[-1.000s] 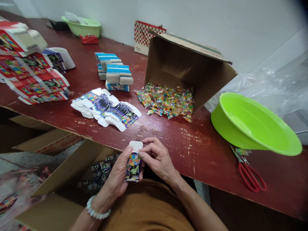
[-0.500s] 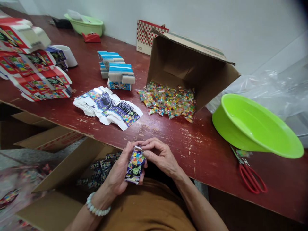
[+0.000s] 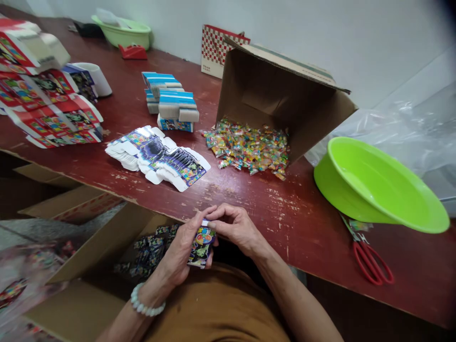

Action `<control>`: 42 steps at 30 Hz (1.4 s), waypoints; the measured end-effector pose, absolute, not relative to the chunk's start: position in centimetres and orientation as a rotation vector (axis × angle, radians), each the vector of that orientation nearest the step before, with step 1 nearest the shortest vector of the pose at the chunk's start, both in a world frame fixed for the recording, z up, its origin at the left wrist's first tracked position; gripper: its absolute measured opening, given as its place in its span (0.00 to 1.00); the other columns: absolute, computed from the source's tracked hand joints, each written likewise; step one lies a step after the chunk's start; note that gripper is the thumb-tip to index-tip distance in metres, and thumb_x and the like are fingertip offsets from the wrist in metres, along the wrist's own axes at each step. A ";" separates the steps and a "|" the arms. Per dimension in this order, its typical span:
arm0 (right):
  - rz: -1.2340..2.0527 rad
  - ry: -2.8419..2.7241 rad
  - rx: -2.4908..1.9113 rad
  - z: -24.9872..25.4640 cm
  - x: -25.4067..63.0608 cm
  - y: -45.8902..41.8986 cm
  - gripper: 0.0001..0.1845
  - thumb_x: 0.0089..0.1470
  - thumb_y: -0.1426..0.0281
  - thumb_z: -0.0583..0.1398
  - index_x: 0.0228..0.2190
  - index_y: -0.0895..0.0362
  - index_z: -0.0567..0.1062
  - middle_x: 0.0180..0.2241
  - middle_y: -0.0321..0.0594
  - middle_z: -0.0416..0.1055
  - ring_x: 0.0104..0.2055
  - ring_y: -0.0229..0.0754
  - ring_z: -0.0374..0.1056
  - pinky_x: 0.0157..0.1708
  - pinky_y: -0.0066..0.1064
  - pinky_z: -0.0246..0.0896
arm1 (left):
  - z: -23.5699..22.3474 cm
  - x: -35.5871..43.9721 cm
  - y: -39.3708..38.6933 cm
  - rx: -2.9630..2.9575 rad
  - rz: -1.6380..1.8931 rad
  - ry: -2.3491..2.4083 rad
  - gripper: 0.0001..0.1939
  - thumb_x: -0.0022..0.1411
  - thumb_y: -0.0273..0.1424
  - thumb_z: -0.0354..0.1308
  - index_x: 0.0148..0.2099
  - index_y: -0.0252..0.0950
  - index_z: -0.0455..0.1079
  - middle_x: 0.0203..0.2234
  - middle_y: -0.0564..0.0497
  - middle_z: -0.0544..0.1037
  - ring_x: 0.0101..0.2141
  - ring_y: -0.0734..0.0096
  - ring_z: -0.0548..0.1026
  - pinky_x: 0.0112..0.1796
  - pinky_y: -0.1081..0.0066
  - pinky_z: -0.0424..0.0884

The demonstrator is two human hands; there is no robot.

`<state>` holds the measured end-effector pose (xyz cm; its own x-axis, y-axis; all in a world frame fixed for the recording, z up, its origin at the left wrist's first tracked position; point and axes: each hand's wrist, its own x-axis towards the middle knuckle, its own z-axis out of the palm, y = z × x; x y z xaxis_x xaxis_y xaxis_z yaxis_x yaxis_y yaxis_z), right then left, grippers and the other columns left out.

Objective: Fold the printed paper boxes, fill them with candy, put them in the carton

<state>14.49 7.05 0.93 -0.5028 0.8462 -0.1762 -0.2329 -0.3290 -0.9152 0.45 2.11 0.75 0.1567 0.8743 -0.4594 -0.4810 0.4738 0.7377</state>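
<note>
A small purple candy box (image 3: 201, 249) with colourful print is held close to my body, just off the table's front edge. My left hand (image 3: 181, 249) wraps round it from the side, with fingertips showing past its far edge. At the box's top end, my right hand (image 3: 238, 227) pinches a white flap with thumb and fingers. Flattened purple boxes (image 3: 160, 156) lie in a fanned stack on the table ahead. Beyond my hands, small clear packets of colourful candy (image 3: 251, 149) spill from a cardboard box (image 3: 263, 85) lying on its side.
A lime-green basin (image 3: 377, 185) stands tilted at right, with red-handled scissors (image 3: 372, 261) beside it. Blue-and-white carton stacks (image 3: 176, 104) and red carton stacks (image 3: 53, 104) stand further left. Below the table edge, an open carton (image 3: 96, 237) holds several dark filled boxes.
My right thumb and fingers have moved in over the box's top end and now press on the white flap. The left hand keeps its hold on the box.
</note>
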 end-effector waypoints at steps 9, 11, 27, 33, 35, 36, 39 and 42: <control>1.927 -1.045 -1.051 1.0 14.1 6.9 0.14 0.39 0.65 0.72 0.23 0.60 0.75 0.19 0.32 0.73 0.14 0.32 0.65 0.15 0.24 0.59 | -0.1 0.1 2.0 0.543 0.989 0.986 0.36 0.63 0.53 0.52 0.66 0.37 0.62 0.21 0.51 0.77 0.13 0.72 0.72 0.14 0.76 0.65; 1.912 -1.051 -1.029 1.1 14.1 6.9 0.15 0.40 0.64 0.72 0.22 0.60 0.74 0.19 0.31 0.71 0.14 0.32 0.65 0.15 0.24 0.59 | -0.1 0.1 2.0 0.549 1.007 0.983 0.37 0.62 0.53 0.54 0.65 0.37 0.64 0.23 0.50 0.77 0.13 0.73 0.71 0.13 0.77 0.65; 1.837 -1.205 -0.991 0.2 14.4 6.7 0.17 0.46 0.57 0.70 0.28 0.58 0.75 0.25 0.34 0.73 0.19 0.32 0.65 0.20 0.26 0.62 | 0.5 0.3 1.9 0.459 1.043 0.932 0.32 0.64 0.47 0.56 0.65 0.39 0.63 0.21 0.52 0.76 0.14 0.69 0.73 0.14 0.74 0.69; 1.347 -1.581 -0.913 0.3 14.8 6.7 0.11 0.53 0.61 0.67 0.26 0.55 0.76 0.34 0.41 0.77 0.34 0.40 0.73 0.37 0.34 0.68 | 0.1 0.3 2.1 0.388 0.990 0.878 0.33 0.66 0.50 0.50 0.66 0.39 0.59 0.19 0.51 0.76 0.13 0.68 0.73 0.13 0.73 0.69; 1.172 -1.737 -0.897 0.3 15.0 6.8 0.10 0.55 0.62 0.66 0.27 0.54 0.77 0.34 0.42 0.78 0.37 0.41 0.72 0.39 0.34 0.67 | 0.0 0.3 2.2 0.377 0.983 0.894 0.32 0.66 0.48 0.51 0.66 0.38 0.60 0.19 0.51 0.76 0.13 0.67 0.73 0.13 0.73 0.69; 1.164 -1.765 -0.901 0.3 15.0 6.8 0.10 0.55 0.62 0.65 0.27 0.54 0.77 0.34 0.41 0.78 0.35 0.40 0.71 0.38 0.33 0.67 | -0.1 0.3 2.2 0.375 0.980 0.898 0.31 0.66 0.47 0.52 0.65 0.37 0.61 0.19 0.51 0.76 0.13 0.67 0.73 0.13 0.73 0.69; 1.351 -1.666 -0.966 -0.1 14.9 6.9 0.10 0.54 0.62 0.65 0.28 0.56 0.77 0.33 0.40 0.78 0.30 0.38 0.70 0.32 0.31 0.66 | -0.5 0.3 2.1 0.404 1.006 0.949 0.30 0.64 0.45 0.54 0.62 0.35 0.66 0.19 0.51 0.77 0.13 0.68 0.72 0.13 0.74 0.68; 1.495 -1.594 -1.026 -0.4 14.6 7.1 0.08 0.55 0.64 0.64 0.34 0.56 0.79 0.31 0.38 0.78 0.28 0.37 0.70 0.31 0.31 0.66 | -0.9 0.1 1.9 0.478 1.042 1.040 0.30 0.63 0.49 0.56 0.58 0.33 0.71 0.20 0.50 0.77 0.13 0.72 0.71 0.13 0.76 0.66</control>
